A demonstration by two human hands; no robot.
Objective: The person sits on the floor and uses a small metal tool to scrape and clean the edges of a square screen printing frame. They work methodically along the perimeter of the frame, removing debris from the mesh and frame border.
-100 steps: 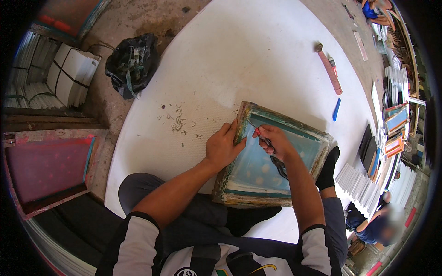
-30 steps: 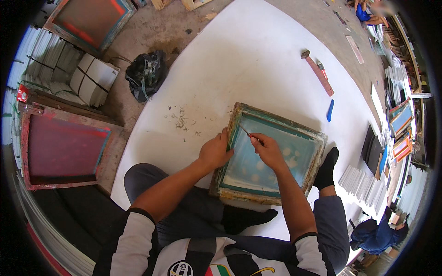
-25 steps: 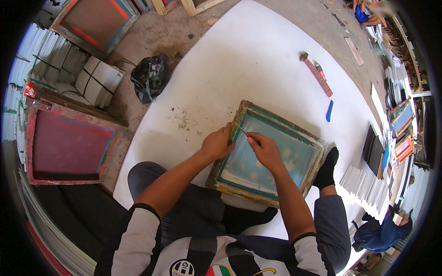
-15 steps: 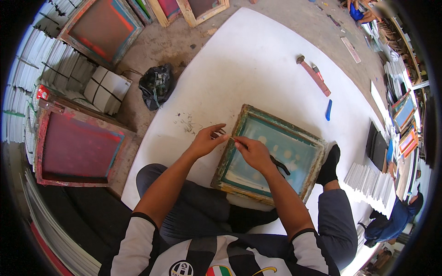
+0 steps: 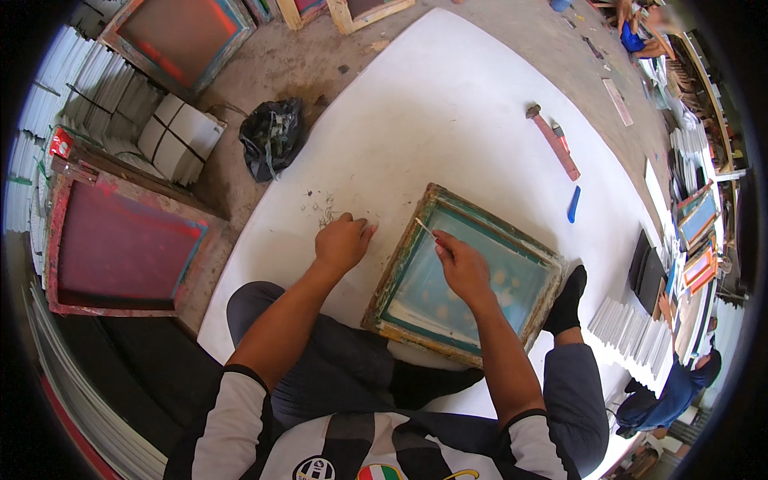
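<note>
A wooden screen-printing frame (image 5: 390,276) with pale blue mesh lies tilted on a white sheet (image 5: 416,104) between my legs. Over its mesh, my right hand (image 5: 466,270) pinches a thin pale stick (image 5: 425,228) pointing to the frame's upper left corner. My left hand (image 5: 344,242) is left of the frame, above the sheet, its fingers curled together; whatever they hold, if anything, is too small to make out. Beside its knuckles lie small dark scraps (image 5: 326,210). The black-handled pliers do not show now.
A hammer (image 5: 554,144), a small red-and-white tool (image 5: 561,136) and a blue-handled tool (image 5: 574,204) lie at the right. A black plastic bag (image 5: 272,138) sits at the sheet's left edge. More screen frames (image 5: 120,240) and paper stacks surround it. People are at the far right.
My hands have parted: the left has moved left and closed, toward the scraps. My right hand has shifted slightly right, the pale stick showing clearly. The black-handled pliers have dropped from sight.
</note>
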